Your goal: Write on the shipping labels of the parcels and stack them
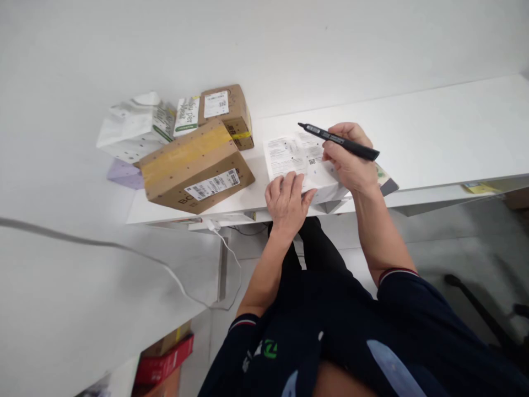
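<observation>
Between the fingers of my right hand is a black marker, its dark tip pointing to the left and up. This hand is over the right part of a white box covered with printed text and a small square code. My left hand lies on the box's near left edge, fingers stretched out over the printed top. Part of something with a green and dark print sticks out at the box's right, under my right wrist.
To the left stand a large brown carton with yellow tape, a smaller brown carton, a white-and-green pack and a spotted white package. The white shelf runs along the wall. A white cable hangs at the left.
</observation>
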Demonstrator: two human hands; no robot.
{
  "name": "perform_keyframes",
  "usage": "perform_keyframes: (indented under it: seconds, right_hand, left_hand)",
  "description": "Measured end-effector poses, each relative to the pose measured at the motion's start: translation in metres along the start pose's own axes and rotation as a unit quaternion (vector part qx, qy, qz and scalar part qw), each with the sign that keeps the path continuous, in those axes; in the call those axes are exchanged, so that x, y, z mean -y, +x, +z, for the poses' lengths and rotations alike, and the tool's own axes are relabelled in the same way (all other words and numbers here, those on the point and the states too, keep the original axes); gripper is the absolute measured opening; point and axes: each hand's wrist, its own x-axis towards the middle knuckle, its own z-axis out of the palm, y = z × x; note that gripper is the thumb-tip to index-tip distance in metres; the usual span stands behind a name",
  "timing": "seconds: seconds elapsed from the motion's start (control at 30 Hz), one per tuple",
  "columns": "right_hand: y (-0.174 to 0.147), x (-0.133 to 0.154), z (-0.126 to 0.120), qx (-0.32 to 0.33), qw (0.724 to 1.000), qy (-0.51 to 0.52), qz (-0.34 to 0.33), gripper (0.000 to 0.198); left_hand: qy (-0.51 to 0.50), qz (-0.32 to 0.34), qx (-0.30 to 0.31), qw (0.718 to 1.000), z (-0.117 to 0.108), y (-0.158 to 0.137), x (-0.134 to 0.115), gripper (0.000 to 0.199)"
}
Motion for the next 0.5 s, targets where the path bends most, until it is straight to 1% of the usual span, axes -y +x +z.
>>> perform_keyframes:
  seconds: [0.07, 0.17, 0.23, 0.33, 0.4, 0.5]
  right_hand:
    - [0.003, -0.009, 0.001, 0.000, 1.000, -0.029, -0.003, 0.035]
    - [0.001, -0.015, 0.002, -0.008, 1.000, -0.030, -0.004, 0.033]
    - [-0.004, -0.011, 0.003, -0.012, 1.000, -0.023, -0.002, 0.036]
    - [-0.011, 0.000, 0.007, 0.005, 1.000, -0.022, 0.002, 0.039]
    - [-0.015, 0.005, 0.009, 0.016, 0.999, -0.034, -0.003, 0.038]
    - [-0.018, 0.008, 0.010, 0.015, 0.998, -0.066, -0.017, 0.037]
  left_hand:
    - [0.005, 0.002, 0.004, 1.000, -0.002, 0.002, -0.002, 0.057]
    - [0.023, 0.016, 0.005, 1.000, -0.005, 0.002, -0.004, 0.054]
    - [0.035, 0.023, 0.002, 0.999, -0.005, 0.001, -0.005, 0.053]
    - [0.035, 0.017, 0.000, 0.999, -0.004, 0.001, -0.005, 0.052]
    - [0.030, 0.012, 0.003, 0.999, -0.004, 0.000, -0.005, 0.052]
    - [0.019, 0.001, 0.013, 1.000, -0.003, 0.000, -0.004, 0.054]
